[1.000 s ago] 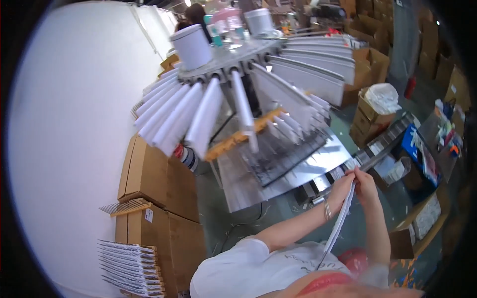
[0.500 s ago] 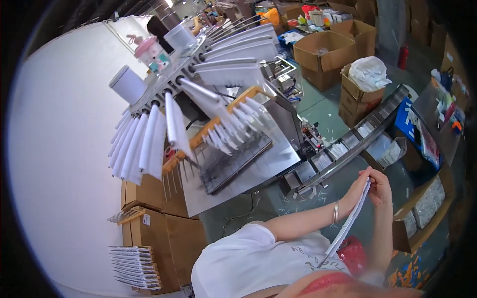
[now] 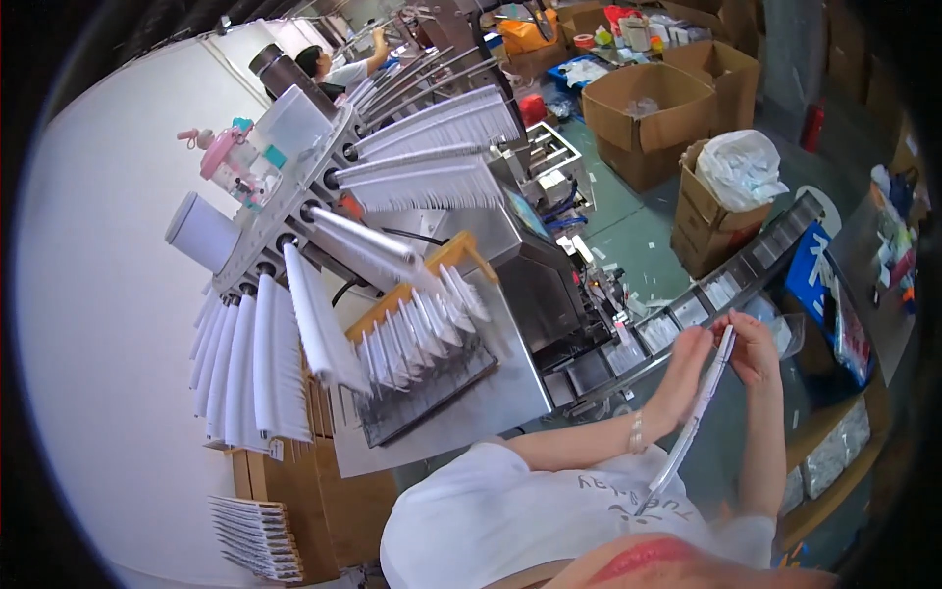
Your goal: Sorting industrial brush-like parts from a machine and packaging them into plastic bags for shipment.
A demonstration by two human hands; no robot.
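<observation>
A: Where's the long white strip (image 3: 687,432)?
B: Between the two hands, on the right of the scene, slanting from its far end back to the near edge of the white shirt (image 3: 540,510).
A: And the right grip (image 3: 754,351)?
B: Closed on the strip's far end, thumb and fingers together.
A: The left grip (image 3: 679,386)?
B: Just left of the strip, fingers long and blurred; I can't tell if it's closed on it.
A: What lies beyond them?
B: A conveyor (image 3: 596,371) with white pieces in some compartments. Left of that, a metal counter (image 3: 515,393) carries a dark tray (image 3: 432,402), with an orange bar (image 3: 388,312) and white bundles over it.
A: Far left?
B: White sleeves (image 3: 265,353) hang from a ring-shaped rack (image 3: 285,211).
</observation>
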